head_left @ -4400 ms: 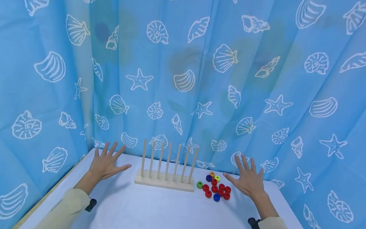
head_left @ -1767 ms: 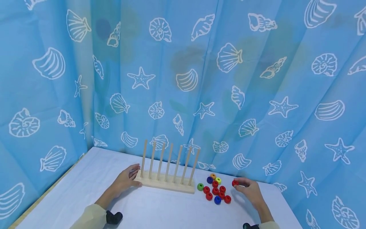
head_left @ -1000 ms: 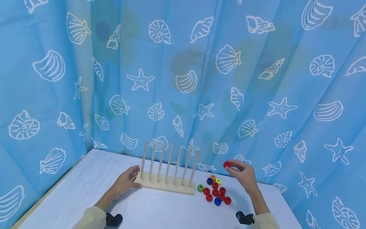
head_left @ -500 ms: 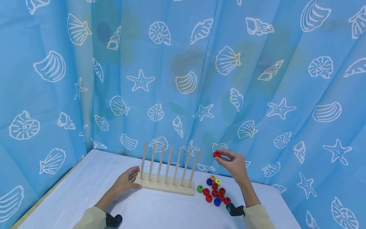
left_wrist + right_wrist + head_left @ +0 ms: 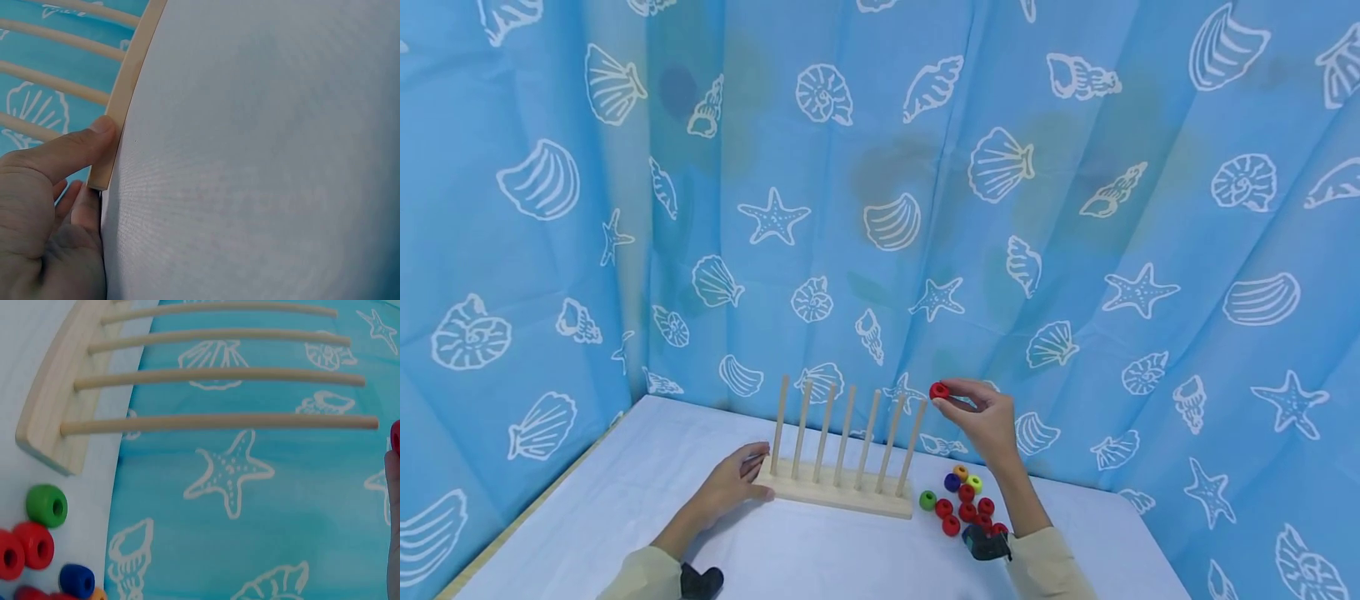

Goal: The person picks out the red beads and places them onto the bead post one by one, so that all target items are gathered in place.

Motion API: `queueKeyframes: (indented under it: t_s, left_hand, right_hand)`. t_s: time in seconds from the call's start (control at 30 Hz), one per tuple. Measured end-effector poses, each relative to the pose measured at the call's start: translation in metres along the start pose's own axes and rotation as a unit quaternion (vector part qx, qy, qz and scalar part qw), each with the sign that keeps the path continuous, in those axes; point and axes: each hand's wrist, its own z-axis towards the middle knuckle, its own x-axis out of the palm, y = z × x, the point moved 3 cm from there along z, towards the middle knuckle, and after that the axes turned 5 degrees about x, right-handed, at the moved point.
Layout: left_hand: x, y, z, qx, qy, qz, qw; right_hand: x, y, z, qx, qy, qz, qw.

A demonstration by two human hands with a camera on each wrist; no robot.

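A wooden rack (image 5: 842, 496) with several upright pegs stands on the white table (image 5: 625, 492). My left hand (image 5: 733, 482) grips the rack's left end; in the left wrist view its thumb (image 5: 69, 153) presses the base's edge (image 5: 125, 94). My right hand (image 5: 981, 421) pinches a red bead (image 5: 939, 391) in the air, just right of the tip of the rightmost peg (image 5: 913, 447). In the right wrist view the bead (image 5: 395, 437) shows at the right edge, level with that peg's tip (image 5: 219, 422).
A pile of loose beads (image 5: 964, 504), red, green, blue, yellow and orange, lies on the table right of the rack, also seen in the right wrist view (image 5: 40, 534). A blue shell-print curtain (image 5: 887, 208) closes off the back and sides.
My right hand picked a red bead from the pile, lifted it and carried it left and up to the rightmost peg's tip. The left hand moved onto the rack's left end and stayed.
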Motion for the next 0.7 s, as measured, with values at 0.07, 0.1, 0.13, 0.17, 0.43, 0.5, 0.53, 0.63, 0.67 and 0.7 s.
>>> queueKeyframes:
  t_s: [0.07, 0.1, 0.13, 0.17, 0.43, 0.5, 0.53, 0.63, 0.67, 0.7]
  left_hand:
    - [0.0, 0.0, 0.0, 0.0, -0.001, -0.001, 1.0]
    - [0.001, 0.0, 0.0, -0.003, -0.002, -0.003, 1.0]
    - [0.001, -0.001, 0.0, -0.001, -0.002, -0.003, 1.0]
    - [0.001, -0.001, 0.0, 0.0, -0.001, -0.003, 1.0]
    - [-0.001, -0.002, -0.001, -0.004, -0.001, -0.005, 1.0]
    - [-0.002, -0.003, -0.002, -0.002, 0.0, -0.008, 1.0]
    - [-0.002, -0.003, -0.002, -0.002, 0.0, -0.009, 1.0]
    - [-0.002, -0.004, -0.004, 0.004, 0.0, -0.007, 1.0]
    - [-0.002, -0.005, -0.004, 0.006, 0.001, -0.005, 1.0]
    - [-0.002, -0.005, -0.004, 0.005, 0.001, -0.005, 1.0]
  right_hand:
    - [0.003, -0.007, 0.001, -0.008, -0.003, 0.007, 1.0]
    - [0.004, -0.01, 0.001, -0.013, -0.005, 0.016, 1.0]
    - [0.005, -0.015, 0.002, -0.02, -0.008, 0.023, 1.0]
    - [0.005, -0.02, 0.002, -0.026, -0.012, 0.023, 0.999]
    - [0.013, -0.052, 0.006, -0.035, -0.02, 0.048, 0.998]
    - [0.015, -0.023, 0.001, -0.01, -0.025, 0.026, 0.999]
    - [0.016, -0.019, 0.0, -0.007, -0.023, 0.025, 0.999]
    - [0.019, -0.01, -0.002, 0.013, -0.019, 0.021, 1.0]
    - [0.019, -0.009, -0.002, 0.016, -0.019, 0.02, 0.999]
    - [0.02, -0.008, -0.002, 0.018, -0.02, 0.017, 0.999]
